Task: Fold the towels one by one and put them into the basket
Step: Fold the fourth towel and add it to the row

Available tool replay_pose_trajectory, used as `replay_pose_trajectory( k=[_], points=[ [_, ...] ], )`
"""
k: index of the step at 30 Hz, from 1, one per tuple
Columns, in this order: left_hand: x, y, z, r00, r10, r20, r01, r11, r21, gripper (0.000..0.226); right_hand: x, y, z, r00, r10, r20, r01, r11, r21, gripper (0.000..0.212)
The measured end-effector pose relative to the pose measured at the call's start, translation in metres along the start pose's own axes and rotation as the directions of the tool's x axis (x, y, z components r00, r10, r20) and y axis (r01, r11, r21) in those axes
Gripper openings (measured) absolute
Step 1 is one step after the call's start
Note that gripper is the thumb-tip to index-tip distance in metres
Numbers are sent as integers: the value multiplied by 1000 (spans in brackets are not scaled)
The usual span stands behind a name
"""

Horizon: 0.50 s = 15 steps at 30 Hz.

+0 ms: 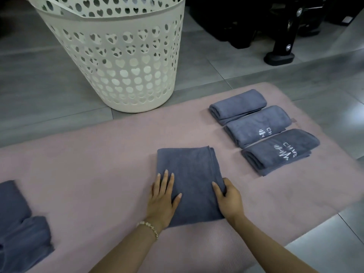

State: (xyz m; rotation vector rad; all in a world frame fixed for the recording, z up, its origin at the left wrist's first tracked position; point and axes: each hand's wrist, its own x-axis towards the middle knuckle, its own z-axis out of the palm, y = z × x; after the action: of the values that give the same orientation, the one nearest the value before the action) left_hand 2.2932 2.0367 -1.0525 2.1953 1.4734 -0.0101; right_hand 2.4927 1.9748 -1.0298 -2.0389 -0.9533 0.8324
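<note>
While flat on the mat (pixel 98 174), towel (pixel 189 170) under spread left hand (pixel 163 196), right hand (pixel 229 200) pinching edge.

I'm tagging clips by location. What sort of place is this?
Probably a gym or home workout room: a pink exercise mat lies on grey floor tiles, black equipment stands behind, and one folded towel bears what looks like a dumbbell logo.

floor: large grey matte tiles (pixel 206 71) are laid with thin dark joints | covering: a long pale pink foam mat (pixel 98 164) is spread over them | far right: black metal equipment (pixel 278 58) is stood on a rounded foot | light: a soft sheen is seen on the right-hand tiles
</note>
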Motion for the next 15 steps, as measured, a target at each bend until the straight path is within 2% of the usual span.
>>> replay_pose_trajectory(
  k=[3,5,8,10,12,14,15],
  points=[
    [1,5,1,998,-65,24,66,997,-27,78,2,8,-9,997,69,21,-70,996,48,10],
    [2,6,3,998,-63,21,65,996,-66,72,0,11,-11,994,96,-54,-95,995,28,15],
    [7,13,-3,980,-195,48,200,938,-282,82,-9,14,-11,982,174,-69,-181,976,-118,36],
    [18,21,-7,956,-295,14,273,868,-415,92,-13,14,-13,967,253,31,-238,940,-243,52],
    [36,25,-14,905,-425,-11,363,786,-501,97,-13,9,-16,923,361,136,-307,900,-310,58],
    [59,21,-28,862,-505,30,396,636,-662,87,-11,5,-21,868,453,204,-384,872,-303,56],
    [69,18,-36,857,-508,84,394,541,-743,77,-10,3,-23,835,500,230,-450,861,-239,54]
  ],
)
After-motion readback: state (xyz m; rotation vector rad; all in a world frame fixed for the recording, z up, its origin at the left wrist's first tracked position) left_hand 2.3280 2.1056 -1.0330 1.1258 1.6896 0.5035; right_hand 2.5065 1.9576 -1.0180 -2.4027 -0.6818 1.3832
